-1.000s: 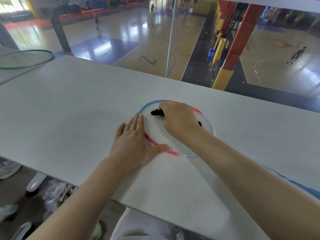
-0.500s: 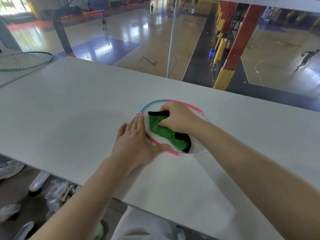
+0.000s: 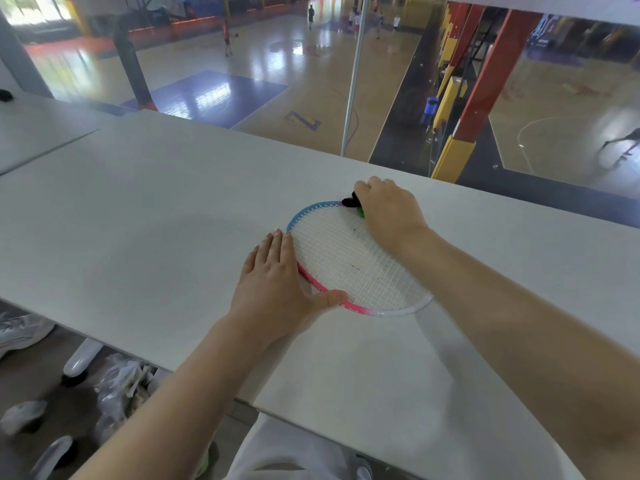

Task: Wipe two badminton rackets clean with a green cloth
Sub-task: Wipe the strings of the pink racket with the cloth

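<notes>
Green cloth with a black edge (image 3: 356, 206) showed only as a scrap at the upper centre of the frame, bunched under the curled fingers (image 3: 372, 185) of the right hand (image 3: 388, 211), which gripped it against the far rim of the racket head. Left hand (image 3: 273, 282) lay flat at mid-frame, fingers straight and together, thumb pressed on the pink stretch of rim, holding nothing, only pinning the frame down.

Racket with white strings and a blue, pink and white hoop (image 3: 353, 261) lay flat on the pale grey tabletop (image 3: 138, 220), centre of frame; its shaft and handle were hidden under the right forearm.

Progress, as a judgement: first racket mid-wipe, cloth working the top rim. A few dark specks sat on the strings, so the string bed looked not yet clean. No second racket was in view; that one presumably remained to do.

Writing: none legible on racket or cloth. A yellow mark on the court floor, upper centre, too blurred to read.
</notes>
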A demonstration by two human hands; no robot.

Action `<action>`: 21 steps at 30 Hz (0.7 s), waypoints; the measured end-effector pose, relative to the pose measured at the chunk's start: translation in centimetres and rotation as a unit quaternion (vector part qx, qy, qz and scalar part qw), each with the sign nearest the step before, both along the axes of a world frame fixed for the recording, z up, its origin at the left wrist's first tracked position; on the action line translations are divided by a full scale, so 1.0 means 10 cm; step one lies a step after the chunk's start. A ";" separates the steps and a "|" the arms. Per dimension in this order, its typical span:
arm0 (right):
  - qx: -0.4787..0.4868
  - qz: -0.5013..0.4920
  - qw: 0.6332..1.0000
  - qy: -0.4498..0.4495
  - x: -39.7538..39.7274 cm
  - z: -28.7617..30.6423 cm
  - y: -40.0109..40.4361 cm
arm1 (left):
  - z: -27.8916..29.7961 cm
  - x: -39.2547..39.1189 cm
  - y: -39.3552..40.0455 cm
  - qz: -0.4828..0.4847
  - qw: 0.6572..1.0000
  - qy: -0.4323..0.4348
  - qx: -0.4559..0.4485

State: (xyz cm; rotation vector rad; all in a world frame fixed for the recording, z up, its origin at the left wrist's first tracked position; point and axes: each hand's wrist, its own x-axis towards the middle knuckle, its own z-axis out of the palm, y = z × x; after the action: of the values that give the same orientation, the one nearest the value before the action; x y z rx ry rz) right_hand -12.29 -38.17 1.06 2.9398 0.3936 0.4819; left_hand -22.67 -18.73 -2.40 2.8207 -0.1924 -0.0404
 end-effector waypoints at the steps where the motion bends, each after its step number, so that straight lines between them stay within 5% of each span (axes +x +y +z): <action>1: 0.008 0.000 1.000 0.003 -0.02 -0.01 0.03 | 0.01 0.00 0.00 -0.002 1.000 0.001 0.000; 14: 0.173 0.036 0.979 0.100 -0.55 0.15 0.56 | 0.03 0.07 0.14 -0.015 1.000 -0.006 -0.017; 21: 0.296 0.061 0.928 0.217 -0.61 0.23 0.75 | -0.02 0.07 0.15 -0.015 0.998 -0.036 -0.046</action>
State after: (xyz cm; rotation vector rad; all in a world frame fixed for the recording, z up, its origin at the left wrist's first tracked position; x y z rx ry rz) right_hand -18.35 -30.65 3.34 3.6311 0.5631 -0.0770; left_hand -22.01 -17.23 -2.56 2.7299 -0.2467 0.0605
